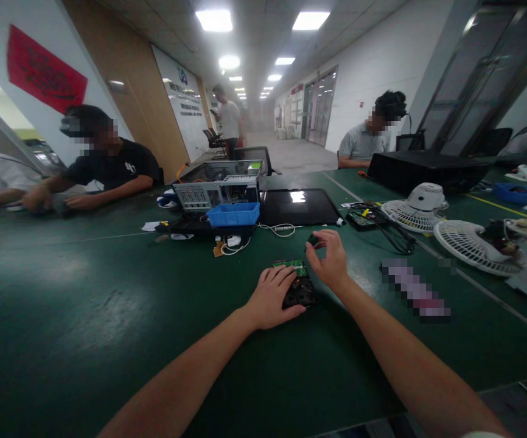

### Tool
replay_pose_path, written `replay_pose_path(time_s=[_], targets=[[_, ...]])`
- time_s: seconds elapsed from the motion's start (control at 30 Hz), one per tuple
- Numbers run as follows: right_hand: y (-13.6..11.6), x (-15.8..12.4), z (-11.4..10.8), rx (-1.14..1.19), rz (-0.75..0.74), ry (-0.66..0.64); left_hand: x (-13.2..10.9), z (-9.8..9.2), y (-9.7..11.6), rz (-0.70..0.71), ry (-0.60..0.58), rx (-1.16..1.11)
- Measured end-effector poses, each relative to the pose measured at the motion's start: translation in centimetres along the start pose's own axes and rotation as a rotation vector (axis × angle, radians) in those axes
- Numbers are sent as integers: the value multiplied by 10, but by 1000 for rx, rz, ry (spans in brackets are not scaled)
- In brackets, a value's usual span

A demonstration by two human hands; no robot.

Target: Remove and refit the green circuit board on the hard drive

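Note:
A black device with an exposed green circuit board (300, 291) lies on the green table, right in front of me. Across its left side rests my left hand (270, 295), fingers stretched out over it and the thumb along its near edge. Just above the device's far right corner, my right hand (330, 258) is raised with thumb and fingertips pinched together. Between them is a small dark piece (311, 239), too small for its kind to be made out. The palm of my left hand hides part of the device.
Beyond my hands stand a blue bin (233, 215), an open computer case (218, 188) and a flat black panel (302, 207). To the right lie black cables (398, 238), white fan parts (473, 246) and a blurred-out object (414, 289). Other people sit across the table.

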State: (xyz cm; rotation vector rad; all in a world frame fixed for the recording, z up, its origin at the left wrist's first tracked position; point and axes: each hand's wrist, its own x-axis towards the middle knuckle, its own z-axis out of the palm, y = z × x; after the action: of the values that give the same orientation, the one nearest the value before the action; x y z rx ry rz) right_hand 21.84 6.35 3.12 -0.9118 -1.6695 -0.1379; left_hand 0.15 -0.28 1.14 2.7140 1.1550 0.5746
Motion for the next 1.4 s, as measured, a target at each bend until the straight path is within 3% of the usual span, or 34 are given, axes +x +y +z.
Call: replay_pose_path(time_s=[0.87,1.07,1.4], targets=[[0,-7,5,9,91,-18,0,2,-2,9,13,-7],[3,-5,4,-3,16,-42,0,3,-3,6,6,-5],[4,-5,8,15,20,50,0,1,-1,-2,-1,-8]])
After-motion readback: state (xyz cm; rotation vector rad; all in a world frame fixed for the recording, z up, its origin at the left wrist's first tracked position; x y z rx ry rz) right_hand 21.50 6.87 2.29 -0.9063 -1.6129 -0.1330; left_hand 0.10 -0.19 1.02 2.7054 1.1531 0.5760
